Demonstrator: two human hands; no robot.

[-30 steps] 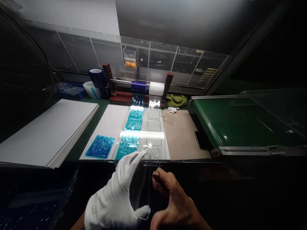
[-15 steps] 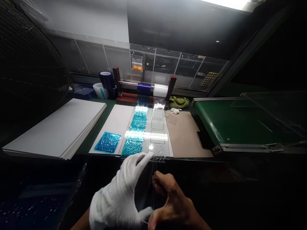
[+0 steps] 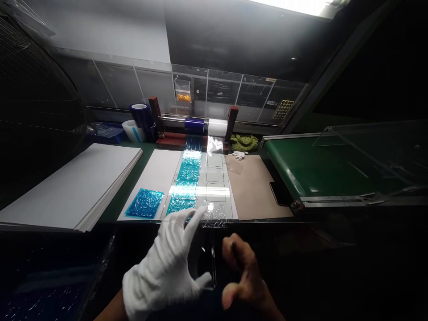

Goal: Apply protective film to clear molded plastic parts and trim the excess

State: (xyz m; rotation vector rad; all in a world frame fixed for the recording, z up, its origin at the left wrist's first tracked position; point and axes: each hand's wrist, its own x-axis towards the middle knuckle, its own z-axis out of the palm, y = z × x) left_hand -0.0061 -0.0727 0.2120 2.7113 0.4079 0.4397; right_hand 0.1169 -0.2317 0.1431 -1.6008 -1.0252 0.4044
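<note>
In a white glove, my left hand (image 3: pixel 167 263) holds a thin clear panel (image 3: pixel 213 265) on edge by its far and near ends, in front of the bench edge. The panel is see-through, so its outline shows only faintly. My bare right hand (image 3: pixel 244 272) is just right of the panel and apart from it, thumb spread away from the curled fingers. A dark spot shows among those fingers; I cannot make out what it is. Beyond the hands lie a strip of blue-green film pieces (image 3: pixel 189 173) and a clear film strip (image 3: pixel 215 174) over outlined rectangles.
Blue (image 3: pixel 194 126) and white film rolls (image 3: pixel 217 127) sit on a stand. A blue film stack (image 3: pixel 145 203) and a paper pile (image 3: pixel 76 178) lie left. Right are brown board (image 3: pixel 250 191), a phone (image 3: pixel 280 193) and a green conveyor belt (image 3: pixel 321 169). Tape rolls (image 3: pixel 138 120) stand behind.
My right hand has come off the clear panel and moved right, its thumb and fingers now apart from it. My left hand keeps holding the panel. The view has shifted slightly.
</note>
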